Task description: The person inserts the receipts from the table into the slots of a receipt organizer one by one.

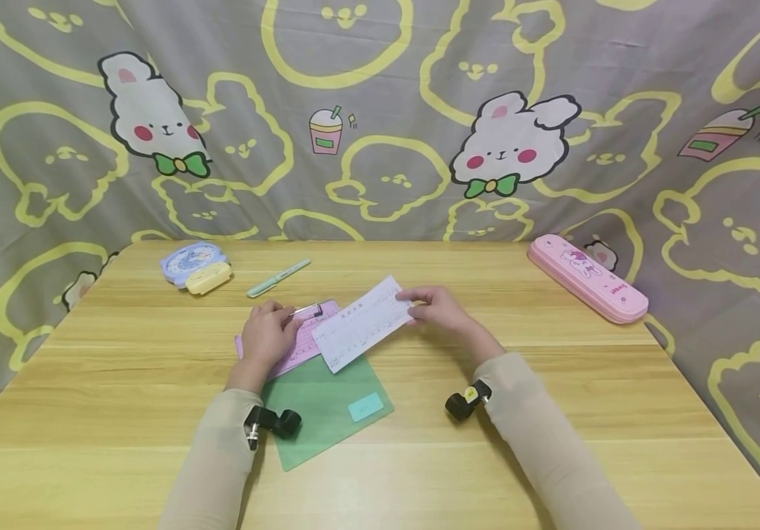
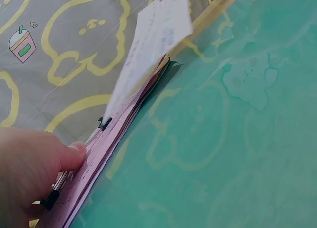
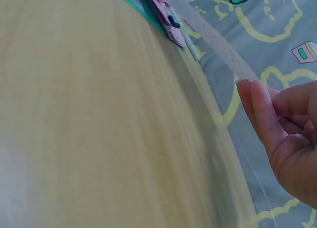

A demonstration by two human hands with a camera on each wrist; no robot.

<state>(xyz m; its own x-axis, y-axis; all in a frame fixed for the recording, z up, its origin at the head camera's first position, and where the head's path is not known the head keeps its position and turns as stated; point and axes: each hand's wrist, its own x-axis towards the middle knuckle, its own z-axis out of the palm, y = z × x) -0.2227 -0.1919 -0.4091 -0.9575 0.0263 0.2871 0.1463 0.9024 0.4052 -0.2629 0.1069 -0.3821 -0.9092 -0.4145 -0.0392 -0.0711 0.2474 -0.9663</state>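
Note:
My left hand (image 1: 268,335) grips the top edge of a purple clipboard (image 1: 302,346), its thumb on the metal clip (image 2: 91,136) with black ends. Between the fingertips and thumb of my right hand (image 1: 442,313) is the right end of a white printed sheet of paper (image 1: 363,324). The sheet slants above the clipboard, and its left end overlaps the board in the head view. In the right wrist view the sheet (image 3: 225,57) appears nearly edge-on. Beneath the clipboard lies a green see-through sheet (image 1: 320,412) with a light blue label (image 1: 366,407).
A pale green pen (image 1: 279,278) lies behind the clipboard. At the back left, a blue round clock-like item (image 1: 193,263) touches a small yellow piece (image 1: 210,279). A pink pencil case (image 1: 588,278) is at the back right of the wooden table (image 1: 452,471), before a patterned curtain (image 1: 393,110).

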